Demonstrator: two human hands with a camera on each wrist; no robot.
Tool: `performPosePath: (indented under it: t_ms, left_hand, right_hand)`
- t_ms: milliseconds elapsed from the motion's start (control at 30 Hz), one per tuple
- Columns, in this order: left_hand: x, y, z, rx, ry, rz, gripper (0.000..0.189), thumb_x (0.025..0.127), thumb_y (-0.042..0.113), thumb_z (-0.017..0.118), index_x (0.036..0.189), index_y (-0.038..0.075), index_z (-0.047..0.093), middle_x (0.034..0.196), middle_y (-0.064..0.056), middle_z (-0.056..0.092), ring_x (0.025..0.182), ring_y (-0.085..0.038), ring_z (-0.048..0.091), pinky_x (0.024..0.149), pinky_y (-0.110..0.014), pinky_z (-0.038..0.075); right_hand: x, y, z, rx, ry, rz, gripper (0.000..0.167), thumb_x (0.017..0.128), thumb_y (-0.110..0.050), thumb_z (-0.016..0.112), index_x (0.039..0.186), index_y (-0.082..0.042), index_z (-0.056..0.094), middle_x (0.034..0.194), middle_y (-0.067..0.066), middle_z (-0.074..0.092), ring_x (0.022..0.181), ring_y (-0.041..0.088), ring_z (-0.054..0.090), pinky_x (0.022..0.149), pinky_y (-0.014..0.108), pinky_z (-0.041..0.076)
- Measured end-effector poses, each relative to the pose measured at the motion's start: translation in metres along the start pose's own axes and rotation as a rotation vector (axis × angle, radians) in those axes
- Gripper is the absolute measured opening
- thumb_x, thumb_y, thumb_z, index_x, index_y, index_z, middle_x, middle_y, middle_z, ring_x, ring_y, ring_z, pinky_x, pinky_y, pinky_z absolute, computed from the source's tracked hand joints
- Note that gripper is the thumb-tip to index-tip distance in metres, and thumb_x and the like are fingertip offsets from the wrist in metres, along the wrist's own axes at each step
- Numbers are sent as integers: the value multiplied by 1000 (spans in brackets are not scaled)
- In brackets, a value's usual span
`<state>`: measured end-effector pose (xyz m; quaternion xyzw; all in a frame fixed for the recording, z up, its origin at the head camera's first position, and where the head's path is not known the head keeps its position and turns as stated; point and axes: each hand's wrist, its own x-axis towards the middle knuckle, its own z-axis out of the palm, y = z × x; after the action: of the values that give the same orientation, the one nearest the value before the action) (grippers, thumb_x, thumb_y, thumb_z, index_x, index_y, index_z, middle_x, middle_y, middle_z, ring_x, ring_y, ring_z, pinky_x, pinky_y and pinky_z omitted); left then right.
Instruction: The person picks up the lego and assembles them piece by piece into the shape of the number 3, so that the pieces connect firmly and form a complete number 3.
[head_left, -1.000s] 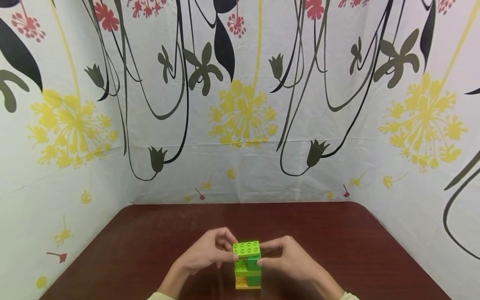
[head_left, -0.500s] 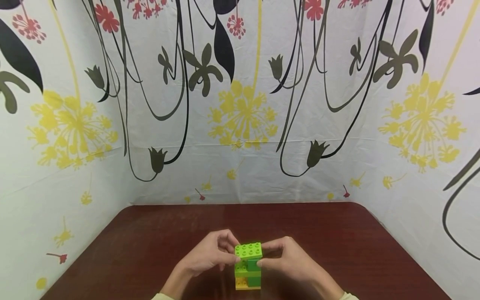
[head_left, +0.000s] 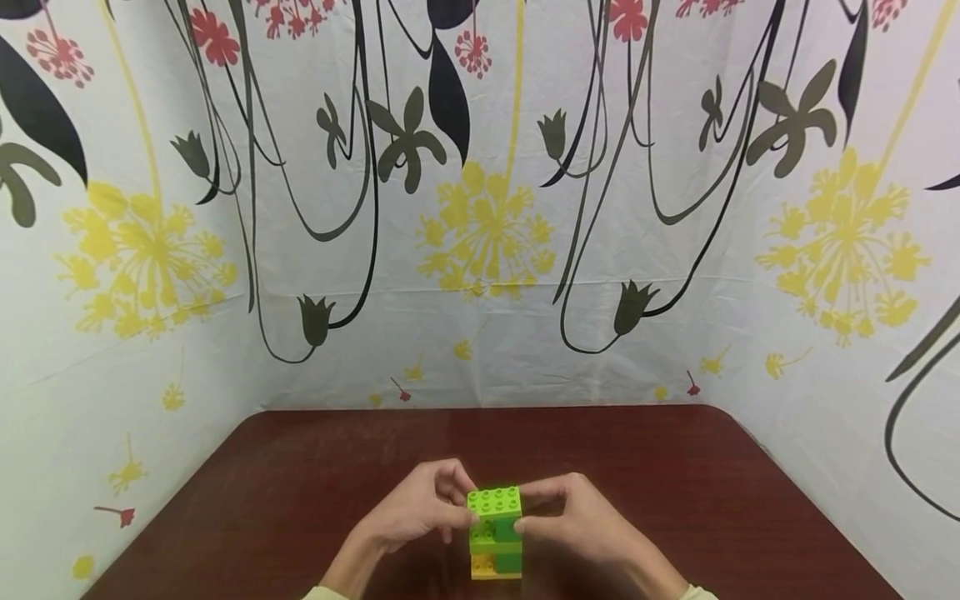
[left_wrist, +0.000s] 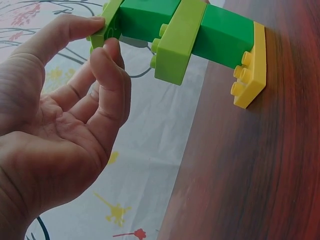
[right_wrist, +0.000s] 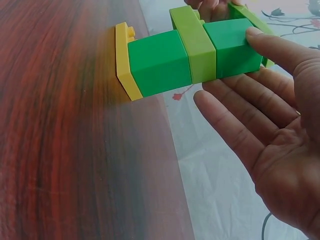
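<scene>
A tower of toy building bricks stands upright between the two hands. At its bottom is a thin yellow brick (left_wrist: 257, 75), then a dark green brick (right_wrist: 159, 62) on one side of it. Above that lies a lime green brick (left_wrist: 181, 42), carrying an upper dark green brick (right_wrist: 234, 47). A studded lime top brick (head_left: 494, 502) sits over this one. The left hand (head_left: 420, 507) pinches the top brick at its left end between thumb and index finger. With thumb and fingers, the right hand (head_left: 583, 518) grips the upper dark green brick, its lower fingers extended below.
The tower rests on a dark red-brown wooden table (head_left: 337, 450) with rounded far corners. White cloth (head_left: 480, 358) with printed flowers hangs around the back and both sides.
The top lime brick wobbled right, then back left, and now sits slightly lower and straighter over the tower. The left hand shifted with it; the right hand stayed nearly still.
</scene>
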<state>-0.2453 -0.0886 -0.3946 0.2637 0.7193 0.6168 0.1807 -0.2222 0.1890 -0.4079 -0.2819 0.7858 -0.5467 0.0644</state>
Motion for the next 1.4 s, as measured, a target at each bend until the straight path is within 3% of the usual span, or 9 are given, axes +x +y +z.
performPosePath:
  t_ms: [200,600,900,1167,1400]
  left_hand:
    - [-1,1,0,7,8,9,22,85,2,77,102,-1,64,79,1,70,70,-14,64,54,-24,55]
    - [-1,1,0,0,-5,-10,20,86,5,77,103,0,66,81,1,70,72,-13,66,57,-28,58]
    - [0,4,0,13,-10,-2,20,87,4,76,102,0,65,81,1,71,71,-13,67,57,-31,59]
    - [-1,4,-1,13,-10,-8,19,87,5,76,102,2,64,81,0,70,72,-14,67,58,-33,59]
    - [-1,4,-2,5,-19,-5,19,88,5,76,103,2,65,81,1,70,72,-14,67,58,-31,59]
  right_hand:
    - [1,1,1,-18,2,-82,50,94,-17,81,140,-4,67,116,14,79,102,11,77,83,25,61]
    - [-1,2,0,4,-21,-37,46,96,-17,79,139,-5,68,116,16,78,100,14,77,83,25,61]
    - [0,-2,-2,-7,-18,0,38,103,-24,70,139,-10,69,118,17,77,95,15,77,73,45,65]
    - [-1,-4,0,-21,-6,-46,37,101,-20,73,135,-5,72,111,17,79,88,13,75,70,40,65]
    - [0,-3,-1,-58,-2,-23,34,101,-25,74,133,-15,74,111,14,79,90,17,76,71,37,65]
